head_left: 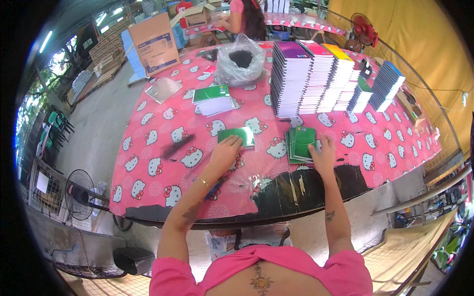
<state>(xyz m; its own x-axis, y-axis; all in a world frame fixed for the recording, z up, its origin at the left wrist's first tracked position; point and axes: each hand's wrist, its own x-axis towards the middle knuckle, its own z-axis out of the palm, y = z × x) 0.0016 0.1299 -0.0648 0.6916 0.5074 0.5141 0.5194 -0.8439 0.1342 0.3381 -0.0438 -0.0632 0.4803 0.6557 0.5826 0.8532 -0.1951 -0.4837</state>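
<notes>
On the pink cartoon-print tabletop, a green-covered notebook (243,132) lies flat in front of me. My left hand (227,150) rests on its near left part, fingers stretched over the cover. To the right is a small, uneven pile of green spiral notebooks (302,140). My right hand (323,155) is at the pile's right edge, its thumb touching the top notebook and the other fingers spread apart beside it. Farther back on the left sits a stack of loose green covers and white pages (212,101), with no hand on it.
Tall stacks of spiral notebooks (291,81) stand at the back right, with blue-topped ones (387,88) beyond. A clear plastic bag (252,71) of black material sits at the back middle. Black spiral coils (177,146) lie left. Another person (247,19) stands behind the table.
</notes>
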